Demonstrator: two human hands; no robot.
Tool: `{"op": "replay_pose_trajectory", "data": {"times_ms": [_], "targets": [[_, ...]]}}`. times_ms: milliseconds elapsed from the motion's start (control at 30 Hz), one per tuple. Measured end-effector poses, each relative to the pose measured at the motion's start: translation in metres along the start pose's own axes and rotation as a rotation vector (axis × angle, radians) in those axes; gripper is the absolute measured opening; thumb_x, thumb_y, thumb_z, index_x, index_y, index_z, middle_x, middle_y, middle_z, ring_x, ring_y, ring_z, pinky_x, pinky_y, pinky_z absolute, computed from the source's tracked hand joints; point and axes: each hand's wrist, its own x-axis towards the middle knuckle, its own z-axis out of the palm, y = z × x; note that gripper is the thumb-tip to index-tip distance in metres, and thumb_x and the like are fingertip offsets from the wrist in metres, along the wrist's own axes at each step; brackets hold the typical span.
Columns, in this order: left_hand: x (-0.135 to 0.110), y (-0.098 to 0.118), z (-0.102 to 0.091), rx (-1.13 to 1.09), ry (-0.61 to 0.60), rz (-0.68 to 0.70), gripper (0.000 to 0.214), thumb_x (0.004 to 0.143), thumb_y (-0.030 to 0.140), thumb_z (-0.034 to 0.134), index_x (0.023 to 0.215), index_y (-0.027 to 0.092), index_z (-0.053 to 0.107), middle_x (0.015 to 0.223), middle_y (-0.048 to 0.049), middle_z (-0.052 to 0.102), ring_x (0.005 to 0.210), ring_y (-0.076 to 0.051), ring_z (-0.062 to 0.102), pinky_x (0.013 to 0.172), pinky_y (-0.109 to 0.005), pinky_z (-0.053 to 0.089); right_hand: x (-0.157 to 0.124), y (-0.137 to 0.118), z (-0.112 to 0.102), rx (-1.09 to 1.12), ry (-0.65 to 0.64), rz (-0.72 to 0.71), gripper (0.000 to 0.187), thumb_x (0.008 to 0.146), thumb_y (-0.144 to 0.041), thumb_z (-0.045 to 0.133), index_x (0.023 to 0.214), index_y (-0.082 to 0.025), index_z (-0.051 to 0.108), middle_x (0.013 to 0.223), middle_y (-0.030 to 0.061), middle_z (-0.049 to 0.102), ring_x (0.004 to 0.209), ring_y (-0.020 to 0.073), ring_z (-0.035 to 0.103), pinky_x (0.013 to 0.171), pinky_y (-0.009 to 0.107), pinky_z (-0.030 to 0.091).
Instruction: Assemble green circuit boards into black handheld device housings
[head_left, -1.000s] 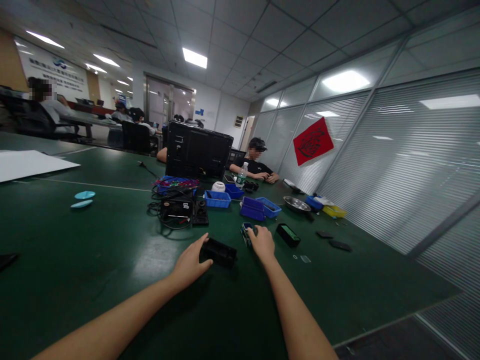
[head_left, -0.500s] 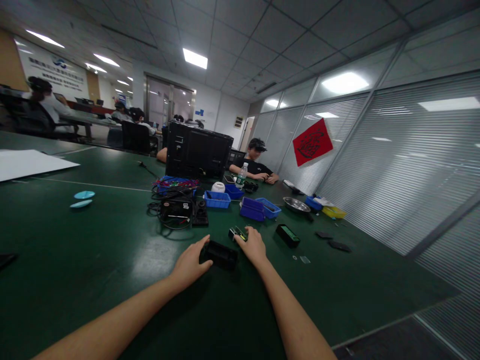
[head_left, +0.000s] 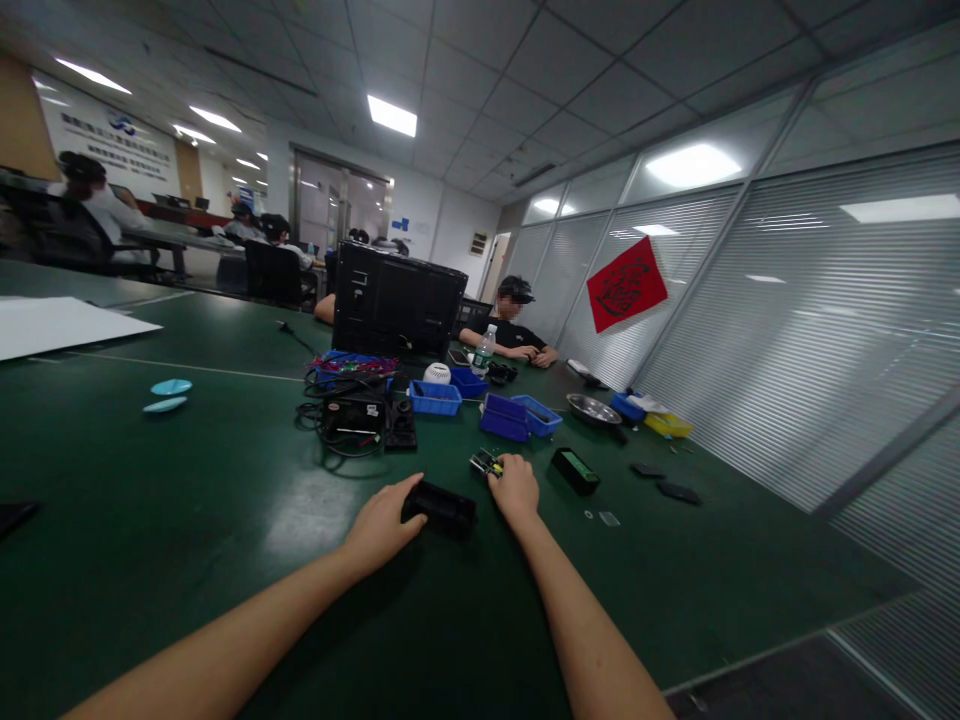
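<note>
My left hand (head_left: 386,522) grips the left end of a black box-shaped housing (head_left: 444,508), thumb on the near side and fingers on the far side. Just beyond it, to the right, my right hand (head_left: 516,488) has its fingers closed on a small electronic module (head_left: 487,463) with silver and yellow parts. Part of that module is hidden behind the fingers. Right of my right hand lies a black box with a green top face (head_left: 576,470). A small white ring (head_left: 589,515) and a clear flat piece (head_left: 610,519) rest nearer to me.
A black soldering station (head_left: 352,418) with tangled cables stands ahead, near blue bins (head_left: 435,400). Behind are a monitor (head_left: 397,300), a water bottle (head_left: 484,350) and a seated person (head_left: 517,325). Flat black pieces (head_left: 679,492) and a metal bowl (head_left: 592,410) lie right.
My right hand has shifted slightly right with the small electronic module, away from the black housing. My left hand stays on the housing, nearly still.
</note>
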Motion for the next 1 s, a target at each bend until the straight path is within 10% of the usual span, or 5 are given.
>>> {"op": "replay_pose_trajectory", "data": {"times_ms": [733,1000], "targets": [[0.0,-0.004,0.0,-0.004,-0.004,0.0,0.061,0.068,0.028,0.056,0.126,0.022,0.04,0.118,-0.0057,0.055,0.108,-0.021,0.049,0.091,-0.03,0.035,0.003,0.012,-0.015,0.086,-0.195,-0.106,0.036,0.069,-0.037,0.06,0.1,-0.018,0.062,0.098,0.0092,0.058,0.093,0.0239,0.052,0.076,0.031,0.039],[0.0,-0.005,-0.001,-0.02,0.004,0.019,0.058,0.067,0.028,0.058,0.124,0.021,0.043,0.115,-0.0054,0.056,0.105,-0.02,0.05,0.091,-0.03,0.036,0.003,0.005,-0.017,0.363,-0.011,-0.107,0.037,0.062,-0.025,0.064,0.098,-0.017,0.062,0.096,0.0072,0.056,0.089,0.0204,0.052,0.081,0.03,0.039]]}}
